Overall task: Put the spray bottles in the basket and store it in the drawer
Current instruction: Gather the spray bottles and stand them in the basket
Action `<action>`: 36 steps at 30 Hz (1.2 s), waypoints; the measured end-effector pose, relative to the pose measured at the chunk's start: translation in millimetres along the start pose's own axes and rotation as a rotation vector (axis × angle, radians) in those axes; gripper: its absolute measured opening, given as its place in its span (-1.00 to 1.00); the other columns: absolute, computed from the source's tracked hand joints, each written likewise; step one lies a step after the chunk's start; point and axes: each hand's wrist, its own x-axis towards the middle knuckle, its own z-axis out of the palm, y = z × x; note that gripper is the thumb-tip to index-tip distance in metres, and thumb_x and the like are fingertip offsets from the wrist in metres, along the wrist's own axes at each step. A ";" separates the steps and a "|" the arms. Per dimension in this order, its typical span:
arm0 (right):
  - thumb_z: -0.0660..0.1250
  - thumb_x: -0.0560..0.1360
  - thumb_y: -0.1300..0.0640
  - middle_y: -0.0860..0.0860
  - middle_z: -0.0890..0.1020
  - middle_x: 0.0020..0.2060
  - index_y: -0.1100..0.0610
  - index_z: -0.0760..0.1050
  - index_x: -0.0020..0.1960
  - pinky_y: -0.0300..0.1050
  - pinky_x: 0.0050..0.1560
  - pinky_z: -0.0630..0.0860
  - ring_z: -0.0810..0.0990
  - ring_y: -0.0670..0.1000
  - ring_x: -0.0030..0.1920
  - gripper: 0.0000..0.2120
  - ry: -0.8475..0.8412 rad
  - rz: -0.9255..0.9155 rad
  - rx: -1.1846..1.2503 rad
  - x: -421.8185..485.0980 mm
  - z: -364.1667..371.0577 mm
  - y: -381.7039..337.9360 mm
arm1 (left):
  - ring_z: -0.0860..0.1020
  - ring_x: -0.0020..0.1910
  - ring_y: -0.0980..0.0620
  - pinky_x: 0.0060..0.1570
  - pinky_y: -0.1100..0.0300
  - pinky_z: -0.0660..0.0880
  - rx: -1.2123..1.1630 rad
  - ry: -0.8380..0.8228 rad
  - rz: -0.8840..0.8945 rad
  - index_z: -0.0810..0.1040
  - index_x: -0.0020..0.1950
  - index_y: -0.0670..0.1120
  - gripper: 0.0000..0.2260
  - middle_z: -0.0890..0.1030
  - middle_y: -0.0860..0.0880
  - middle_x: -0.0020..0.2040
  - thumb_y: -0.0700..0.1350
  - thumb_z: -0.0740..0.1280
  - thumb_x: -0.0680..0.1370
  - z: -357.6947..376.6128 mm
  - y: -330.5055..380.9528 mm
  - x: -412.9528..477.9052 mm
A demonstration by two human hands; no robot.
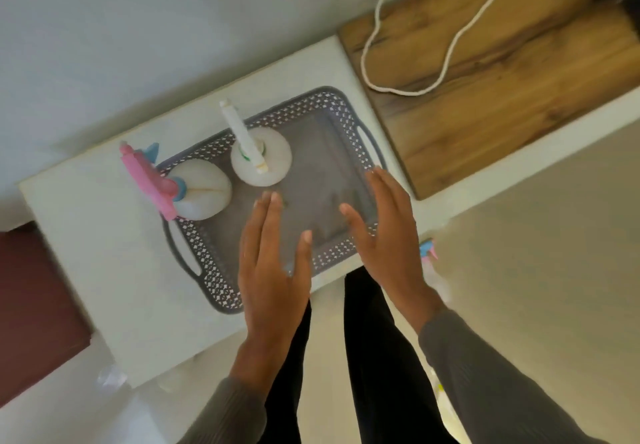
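Overhead view. The left hand (273,270) and the right hand (388,236) were both held flat above the grey basket (346,111), fingers straight and spread, palms down, grasping nothing; whether any fingertip touched the basket floor could not be told through the motion blur. The basket, a shallow rectangular plastic tray with perforated lattice walls and loop handles at its two ends, sat on the white surface (104,236). Two round-bodied white spray bottles stood upright at its far left end: one with a pink and blue trigger head (201,189) overhanging the rim, one with a white trigger head (261,158). A third bottle (431,256) was mostly hidden behind the right wrist, showing only a pink and blue tip and a blurred pale body. A white cord (446,59) lay looped on a wood-grain panel (502,104) beside the surface.
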 end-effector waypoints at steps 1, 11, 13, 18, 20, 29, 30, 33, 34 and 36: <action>0.31 0.59 -0.09 0.03 0.28 0.53 0.13 0.27 0.53 -0.04 0.48 0.32 0.22 -0.02 0.54 -0.41 0.030 0.036 -0.001 -12.3 -3.9 7.6 | 0.28 0.52 -0.01 0.47 0.15 0.27 0.001 -0.029 0.067 0.29 0.52 -0.15 -0.49 0.34 -0.08 0.52 0.00 0.28 0.61 1.4 1.1 -10.0; 0.24 0.59 -0.19 0.11 -0.10 0.62 0.13 -0.07 0.62 0.15 0.58 0.06 -0.13 0.10 0.62 -0.20 0.007 0.358 -0.264 -111.7 -33.7 130.6 | 0.14 0.57 -0.10 0.47 -0.09 0.26 0.136 -0.567 0.613 0.24 0.55 -0.10 -0.39 0.22 -0.13 0.57 0.22 0.20 0.61 99.4 30.2 -90.0; 0.10 0.58 -0.29 0.10 -0.19 0.61 0.13 -0.17 0.62 0.15 0.58 0.01 -0.20 0.11 0.61 -0.16 -0.091 0.442 -0.310 -124.8 -38.2 166.4 | 0.12 0.58 -0.10 0.48 -0.11 0.23 0.208 -0.670 0.630 0.18 0.57 -0.08 -0.35 0.19 -0.12 0.58 0.28 0.12 0.61 131.5 41.5 -100.2; -0.03 0.56 -0.36 0.13 -0.29 0.59 0.11 -0.35 0.59 0.27 0.56 -0.04 -0.29 0.20 0.59 -0.13 -0.282 0.624 -0.395 -137.2 -36.0 263.4 | 0.03 0.59 -0.12 0.51 -0.19 0.12 0.493 -0.870 0.594 0.10 0.60 -0.03 -0.32 0.07 -0.11 0.61 0.31 0.10 0.59 226.0 44.4 -127.6; 0.01 0.59 -0.33 0.13 -0.30 0.59 0.10 -0.37 0.59 0.28 0.56 -0.11 -0.31 0.20 0.58 -0.14 -0.329 0.655 -0.389 -134.6 -29.9 302.7 | -0.04 0.60 -0.12 0.52 -0.19 -0.02 0.591 -0.910 0.556 -0.01 0.61 0.00 -0.31 0.00 -0.10 0.62 0.32 0.04 0.59 266.7 33.9 -139.3; 0.02 0.63 -0.23 0.14 -0.17 0.61 0.13 -0.27 0.61 0.27 0.56 -0.22 -0.25 0.19 0.60 -0.23 -0.558 0.629 -0.482 -105.6 31.5 448.6 | -0.13 0.60 -0.15 0.50 -0.21 -0.14 0.813 -1.092 0.475 -0.15 0.61 0.05 -0.23 -0.11 -0.12 0.62 0.37 -0.33 0.45 411.9 -16.8 -166.4; 0.05 0.64 -0.20 0.15 -0.14 0.61 0.15 -0.24 0.61 0.25 0.56 -0.20 -0.22 0.20 0.60 -0.24 -0.557 0.641 -0.467 -98.8 38.8 461.3 | -0.12 0.60 -0.15 0.51 -0.21 -0.13 0.825 -1.103 0.487 -0.14 0.60 0.04 -0.23 -0.09 -0.12 0.62 0.37 -0.33 0.45 423.6 -22.3 -166.3; 0.11 0.64 -0.18 0.17 -0.02 0.61 0.22 -0.13 0.60 0.21 0.58 -0.15 -0.12 0.22 0.60 -0.24 -0.513 0.643 -0.476 -81.2 61.6 497.5 | -0.09 0.60 -0.16 0.52 -0.20 -0.10 0.826 -1.087 0.510 -0.11 0.61 0.02 -0.22 -0.05 -0.13 0.62 0.34 -0.35 0.45 455.7 -39.6 -165.9; 0.12 0.64 -0.17 0.18 0.04 0.60 0.23 -0.09 0.59 0.21 0.58 -0.12 -0.07 0.22 0.60 -0.25 -0.500 0.635 -0.488 -76.2 69.0 508.4 | -0.09 0.60 -0.17 0.52 -0.20 -0.09 0.827 -1.084 0.526 -0.11 0.61 0.02 -0.22 -0.05 -0.13 0.62 0.34 -0.35 0.45 464.4 -44.7 -165.2; 0.15 0.63 -0.15 0.17 0.18 0.54 0.25 0.01 0.57 0.21 0.58 -0.06 0.08 0.21 0.57 -0.29 -0.487 0.626 -0.518 -68.7 82.6 527.6 | -0.10 0.59 -0.18 0.52 -0.23 -0.08 0.844 -1.089 0.562 -0.13 0.61 0.02 -0.21 -0.07 -0.14 0.62 0.34 -0.35 0.44 479.3 -54.5 -163.1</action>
